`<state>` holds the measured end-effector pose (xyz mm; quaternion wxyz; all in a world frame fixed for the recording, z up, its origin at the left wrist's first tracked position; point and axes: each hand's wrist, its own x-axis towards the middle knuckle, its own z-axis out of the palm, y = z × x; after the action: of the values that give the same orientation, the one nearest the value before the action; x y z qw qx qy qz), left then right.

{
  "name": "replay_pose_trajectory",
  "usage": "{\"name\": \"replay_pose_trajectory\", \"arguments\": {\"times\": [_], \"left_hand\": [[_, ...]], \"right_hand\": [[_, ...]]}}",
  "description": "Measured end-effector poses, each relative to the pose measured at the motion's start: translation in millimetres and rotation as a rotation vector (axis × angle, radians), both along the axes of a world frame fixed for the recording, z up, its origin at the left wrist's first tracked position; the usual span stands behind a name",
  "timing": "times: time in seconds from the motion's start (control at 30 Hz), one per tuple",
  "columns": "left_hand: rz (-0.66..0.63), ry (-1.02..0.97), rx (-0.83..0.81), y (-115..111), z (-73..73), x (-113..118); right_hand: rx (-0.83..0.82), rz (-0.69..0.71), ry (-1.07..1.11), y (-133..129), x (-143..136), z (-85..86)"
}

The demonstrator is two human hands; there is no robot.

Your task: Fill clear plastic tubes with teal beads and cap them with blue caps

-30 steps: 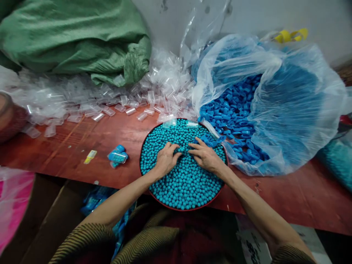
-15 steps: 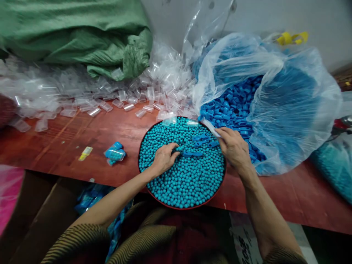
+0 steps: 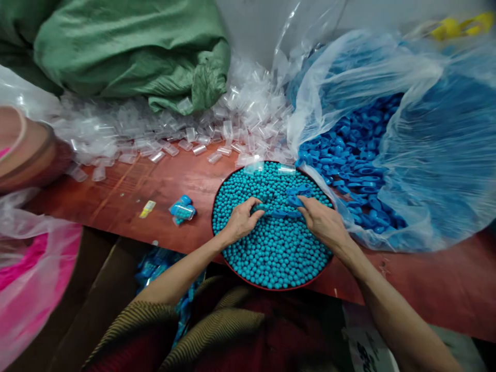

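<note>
A round tray [image 3: 214,227] with a dark red rim is full of turquoise beads [image 3: 271,258]. Over its left half, the thumb and fingers of my left hand [image 3: 242,221] are closed in a pinch; what lies between them blends with the beads. On the right side my right hand [image 3: 323,222] pinches one of the blue plastic pieces [image 3: 296,201]. Other blue pieces lie on the beads beside its fingertips. Two clear plastic tubes [image 3: 287,169] rest at the tray's far rim.
Behind the tray spreads a heap of clear tubes [image 3: 248,108] under a green sack [image 3: 135,51]. A translucent bag [image 3: 437,155] spills blue pieces at the right. Bead-filled tubes with blue caps [image 3: 183,210] and a small yellow-white piece [image 3: 148,208] lie left on the red table [image 3: 127,191].
My right hand has left the edge of the translucent bag and moved down-left to the blue pieces on the beads. My left hand stays pinched over the tray. The view has turned left.
</note>
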<state>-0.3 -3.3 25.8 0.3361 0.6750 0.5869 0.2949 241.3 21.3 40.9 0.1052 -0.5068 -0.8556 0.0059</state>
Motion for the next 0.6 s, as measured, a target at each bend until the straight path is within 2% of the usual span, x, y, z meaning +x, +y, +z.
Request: {"name": "replay_pose_trajectory", "arguments": {"times": [0.13, 0.23, 0.33, 0.47, 0.6], "left_hand": [[-0.020, -0.032, -0.028, 3.1, -2.4, -0.6], [-0.071, -0.028, -0.052, 5.3, -2.3, -0.3], [-0.092, -0.094, -0.042, 5.6, -2.4, -1.4], [-0.050, -0.200, -0.071, 4.1, 0.5, -8.2], [-0.056, -0.230, -0.139, 3.8, 5.8, -12.6]], "right_hand": [[-0.030, -0.064, -0.021, -3.8, -22.0, 2.8], [-0.017, 0.007, 0.241, -3.6, -40.7, 8.3], [-0.114, 0.123, 0.472, -2.4, -56.5, 6.2], [-0.254, 0.131, 0.478, -1.1, -51.7, -0.8], [-0.333, 0.092, 0.528, -1.5, -39.5, 8.3]]}}
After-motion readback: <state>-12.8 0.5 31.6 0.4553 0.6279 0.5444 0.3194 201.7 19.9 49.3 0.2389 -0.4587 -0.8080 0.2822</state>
